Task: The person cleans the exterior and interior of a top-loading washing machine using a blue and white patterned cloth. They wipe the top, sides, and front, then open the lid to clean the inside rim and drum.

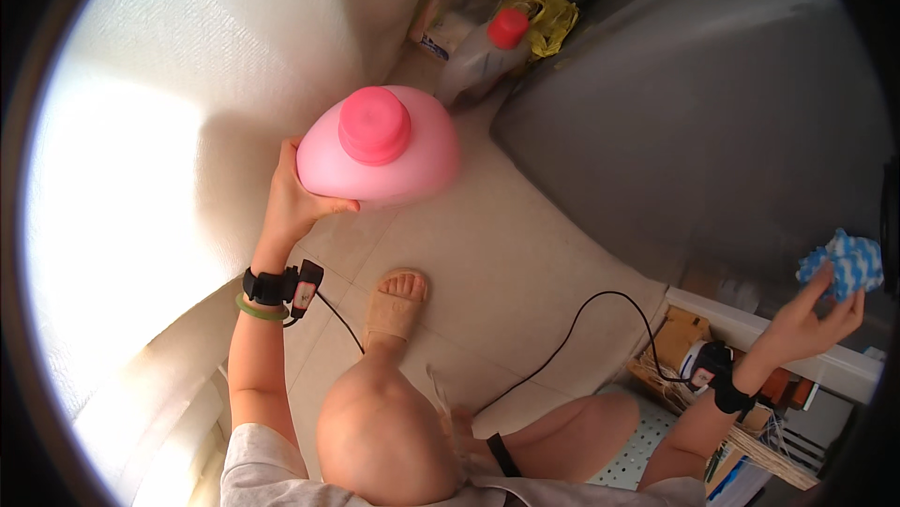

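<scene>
A large pink plastic bottle (422, 148) with a darker pink screw cap (375, 124) is in the grip of my left hand (299, 191). The thumb presses the near side, and the fingers go out of sight behind the bottle. Far to the right, my right hand (815, 317) holds a crumpled blue-and-white patterned cloth (847, 264) between thumb and fingers. Beside that hand rises a dark grey, smooth panel (675, 127). Black straps with small wired devices sit on both wrists, and a green bangle (261, 307) circles the left one.
A translucent bottle with a red cap (508, 29) stands at the back by a yellow plastic bag (548, 15). Pale wall (281, 29) borders the left. A black cable (562, 338) loops above the tiled floor (464, 275). At lower right is a shelf with a cardboard box (678, 330).
</scene>
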`<act>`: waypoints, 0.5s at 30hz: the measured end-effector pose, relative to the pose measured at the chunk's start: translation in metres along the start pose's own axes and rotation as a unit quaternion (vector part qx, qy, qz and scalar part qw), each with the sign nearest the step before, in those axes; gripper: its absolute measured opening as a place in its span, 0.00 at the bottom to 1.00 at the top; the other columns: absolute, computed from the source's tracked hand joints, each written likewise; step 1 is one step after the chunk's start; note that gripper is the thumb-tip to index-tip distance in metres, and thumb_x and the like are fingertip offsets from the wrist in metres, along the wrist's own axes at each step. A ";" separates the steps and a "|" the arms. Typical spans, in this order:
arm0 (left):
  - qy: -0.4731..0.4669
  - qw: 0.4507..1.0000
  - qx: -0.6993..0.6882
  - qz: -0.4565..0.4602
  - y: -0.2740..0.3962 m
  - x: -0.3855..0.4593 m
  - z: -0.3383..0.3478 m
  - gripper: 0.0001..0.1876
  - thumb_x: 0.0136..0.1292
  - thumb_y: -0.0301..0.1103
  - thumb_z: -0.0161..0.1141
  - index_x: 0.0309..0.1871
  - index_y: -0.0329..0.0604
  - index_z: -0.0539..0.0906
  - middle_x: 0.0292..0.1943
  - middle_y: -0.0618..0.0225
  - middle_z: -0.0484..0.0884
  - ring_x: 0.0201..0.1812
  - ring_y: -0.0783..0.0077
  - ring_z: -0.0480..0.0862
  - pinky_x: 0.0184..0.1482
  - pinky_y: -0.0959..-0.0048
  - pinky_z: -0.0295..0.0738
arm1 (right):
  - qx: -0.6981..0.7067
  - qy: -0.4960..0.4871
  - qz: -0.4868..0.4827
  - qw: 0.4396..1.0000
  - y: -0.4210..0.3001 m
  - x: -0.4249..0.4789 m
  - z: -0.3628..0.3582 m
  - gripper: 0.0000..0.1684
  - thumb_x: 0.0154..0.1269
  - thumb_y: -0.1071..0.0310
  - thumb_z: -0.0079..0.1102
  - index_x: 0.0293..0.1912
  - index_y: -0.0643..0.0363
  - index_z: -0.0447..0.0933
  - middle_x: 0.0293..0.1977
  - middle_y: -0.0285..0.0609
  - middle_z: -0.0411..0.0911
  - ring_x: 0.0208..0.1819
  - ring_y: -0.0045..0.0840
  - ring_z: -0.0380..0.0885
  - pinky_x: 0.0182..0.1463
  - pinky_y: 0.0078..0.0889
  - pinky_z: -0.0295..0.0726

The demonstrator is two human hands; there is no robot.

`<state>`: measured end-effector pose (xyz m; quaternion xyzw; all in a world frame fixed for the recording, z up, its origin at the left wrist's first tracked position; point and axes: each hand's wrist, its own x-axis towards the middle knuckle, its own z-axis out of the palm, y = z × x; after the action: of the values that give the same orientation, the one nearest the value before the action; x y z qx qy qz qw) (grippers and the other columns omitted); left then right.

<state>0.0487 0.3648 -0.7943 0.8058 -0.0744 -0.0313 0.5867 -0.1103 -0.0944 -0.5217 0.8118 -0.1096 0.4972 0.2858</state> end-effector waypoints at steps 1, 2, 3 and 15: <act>0.008 1.000 -0.011 0.003 0.001 0.002 0.002 0.55 0.24 0.57 0.81 0.53 0.33 0.66 0.46 0.56 0.79 0.50 0.66 0.79 0.51 0.69 0.76 | -0.079 -0.005 -0.097 0.992 -0.004 -0.001 -0.002 0.17 0.67 0.60 0.60 0.49 0.61 0.79 0.52 0.44 0.71 0.53 0.34 0.69 0.46 0.30 0.73; 0.016 1.000 -0.023 0.006 0.003 0.005 0.005 0.55 0.24 0.58 0.81 0.53 0.33 0.65 0.46 0.56 0.79 0.50 0.66 0.79 0.51 0.69 0.76 | -0.047 -0.009 -0.082 0.995 -0.013 -0.005 0.003 0.19 0.67 0.60 0.59 0.53 0.61 0.76 0.57 0.47 0.67 0.59 0.38 0.62 0.52 0.37 0.68; 0.023 1.000 -0.013 0.006 0.001 0.001 0.004 0.55 0.24 0.58 0.81 0.53 0.33 0.65 0.46 0.56 0.79 0.50 0.66 0.79 0.51 0.69 0.76 | 0.000 -0.017 -0.056 0.998 -0.038 -0.019 0.018 0.22 0.68 0.60 0.58 0.57 0.61 0.73 0.61 0.49 0.63 0.64 0.43 0.55 0.59 0.43 0.64; 0.024 1.000 0.007 0.016 -0.001 -0.004 0.007 0.54 0.23 0.59 0.81 0.52 0.34 0.65 0.46 0.54 0.80 0.50 0.64 0.80 0.49 0.67 0.77 | 0.050 -0.244 -0.272 0.929 -0.254 -0.083 0.098 0.34 0.58 0.55 0.63 0.62 0.56 0.68 0.58 0.33 0.70 0.60 0.23 0.64 0.65 0.31 0.59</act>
<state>0.0438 0.3594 -0.7980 0.8090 -0.0734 -0.0019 0.5832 0.0398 0.0474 -0.7175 0.9200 0.0744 0.1916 0.3337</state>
